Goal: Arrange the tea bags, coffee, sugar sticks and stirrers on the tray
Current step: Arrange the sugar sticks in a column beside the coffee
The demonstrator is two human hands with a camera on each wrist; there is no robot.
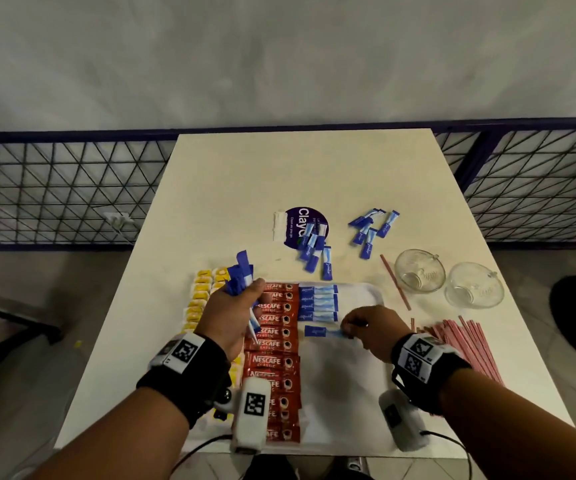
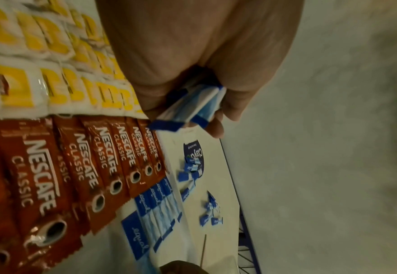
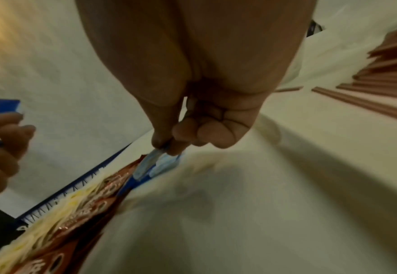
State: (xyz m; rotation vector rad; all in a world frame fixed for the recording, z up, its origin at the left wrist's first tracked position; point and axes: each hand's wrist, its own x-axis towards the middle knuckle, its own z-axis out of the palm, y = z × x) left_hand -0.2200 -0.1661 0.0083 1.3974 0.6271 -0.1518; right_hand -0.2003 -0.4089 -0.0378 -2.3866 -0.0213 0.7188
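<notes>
A white tray [image 1: 369,292] holds yellow tea bags [image 1: 199,299] at the left, a column of red coffee sachets [image 1: 276,344] and a row of blue sugar sticks [image 1: 317,303]. My left hand [image 1: 234,306] grips a bundle of blue sugar sticks [image 2: 192,107] above the coffee column. My right hand [image 1: 366,327] pinches the pale end of one blue sugar stick [image 1: 321,331] lying on the tray just below the row. In the right wrist view its fingertips [image 3: 167,146] hold that stick's end [image 3: 155,163]. Red stirrers [image 1: 466,348] lie right of the tray.
Loose sugar sticks [image 1: 314,247] lie on a round purple sticker, and another heap [image 1: 371,228] lies farther right. One single stirrer [image 1: 395,282] and two glass cups [image 1: 420,270] [image 1: 475,284] stand right of the tray. A wire fence [image 1: 54,188] runs behind the table.
</notes>
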